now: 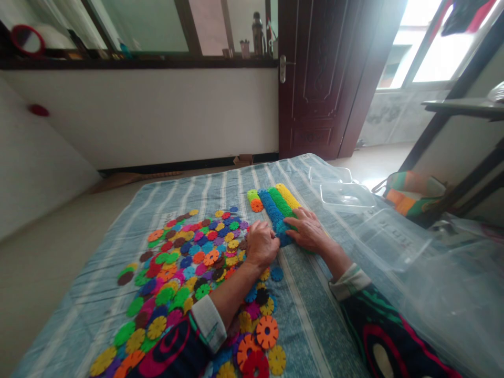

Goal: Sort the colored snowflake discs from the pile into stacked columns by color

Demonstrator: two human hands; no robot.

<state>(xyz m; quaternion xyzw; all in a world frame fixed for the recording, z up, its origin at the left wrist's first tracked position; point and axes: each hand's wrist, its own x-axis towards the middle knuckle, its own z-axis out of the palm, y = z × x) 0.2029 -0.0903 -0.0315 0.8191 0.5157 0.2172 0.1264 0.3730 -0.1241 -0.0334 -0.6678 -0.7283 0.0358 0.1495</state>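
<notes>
Loose colourful notched plastic discs (197,247) lie in a wide pile on the left part of the bed cover. Right of them, similar discs are packed on edge in long rows: a blue row (271,206), a green row (281,200) and a yellow row (287,195). My left hand (263,242) is closed at the near end of the blue row; what its fingers pinch is hidden. My right hand (309,229) lies across the green row, its fingertips gripping the near part of the blue row. A short lime green and orange stack (255,200) stands beside the blue row's far end.
Clear plastic boxes (346,196) and a larger clear lid or tub (394,239) sit along the right side. Striped cloth (311,315) covers the surface. A single blue disc (276,273) lies near my left wrist. Beyond are a wall and a dark red door (318,79).
</notes>
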